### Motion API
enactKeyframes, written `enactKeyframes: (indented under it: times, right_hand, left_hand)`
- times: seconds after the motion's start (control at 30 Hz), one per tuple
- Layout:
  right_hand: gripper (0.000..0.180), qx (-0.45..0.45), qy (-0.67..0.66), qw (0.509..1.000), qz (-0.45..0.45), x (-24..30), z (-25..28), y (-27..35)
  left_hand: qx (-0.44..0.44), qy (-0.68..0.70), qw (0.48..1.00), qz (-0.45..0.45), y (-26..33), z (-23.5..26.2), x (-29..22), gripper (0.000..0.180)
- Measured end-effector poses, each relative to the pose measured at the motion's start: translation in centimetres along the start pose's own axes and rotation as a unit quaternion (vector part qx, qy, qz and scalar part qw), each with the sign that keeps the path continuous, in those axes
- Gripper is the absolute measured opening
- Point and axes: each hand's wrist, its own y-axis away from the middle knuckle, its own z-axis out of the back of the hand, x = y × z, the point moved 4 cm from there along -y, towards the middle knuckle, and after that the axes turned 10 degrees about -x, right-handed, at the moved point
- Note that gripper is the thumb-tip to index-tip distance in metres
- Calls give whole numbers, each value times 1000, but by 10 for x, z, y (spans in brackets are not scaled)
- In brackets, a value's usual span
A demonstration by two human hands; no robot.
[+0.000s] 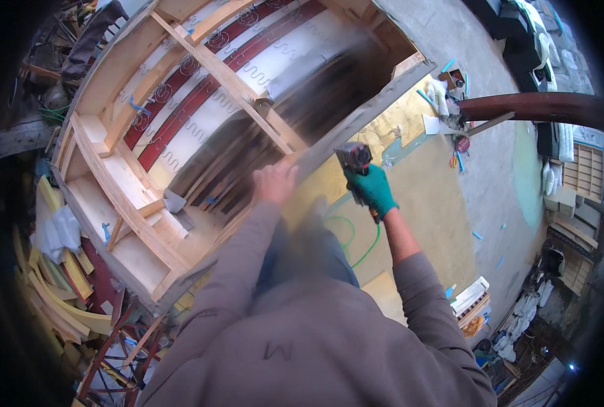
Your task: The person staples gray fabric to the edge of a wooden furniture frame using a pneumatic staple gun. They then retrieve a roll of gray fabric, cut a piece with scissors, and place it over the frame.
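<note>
A large wooden sofa frame (129,197) lies in front of me, with zigzag springs (193,129) and dark red straps (180,112) across a white backing inside. Grey fabric (339,129) runs along its near edge. My left hand (275,184), bare and slightly blurred, has its fingers curled over that edge beside a wooden crosspiece (227,74). In a green glove, my right hand (375,188) is wrapped around the handle of a black staple gun (355,159), held up to the right of the frame. A green air hose (369,252) hangs below the gun.
Yellowish board (424,203) covers the floor at right, with blue scraps about. A dark red beam (532,110) juts in from the right. Foam and wood offcuts (57,298) are heaped at left. Stacked slats (471,302) lie at lower right.
</note>
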Motion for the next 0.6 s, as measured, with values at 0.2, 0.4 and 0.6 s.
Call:
enactKeyframes:
  times: [0.2,0.4,0.6]
  right_hand:
    - [27,-1,1,999,37,-20,-46,24]
    - [30,-13,27,997,70,-13,-59,14]
    - [29,-9,43,998,36,2,-59,18]
  left_hand:
    - [39,49,998,25,-8,6,4,39]
    - [42,74,996,7,-13,10,10,40]
    - [48,78,996,-10,-14,6,14,39]
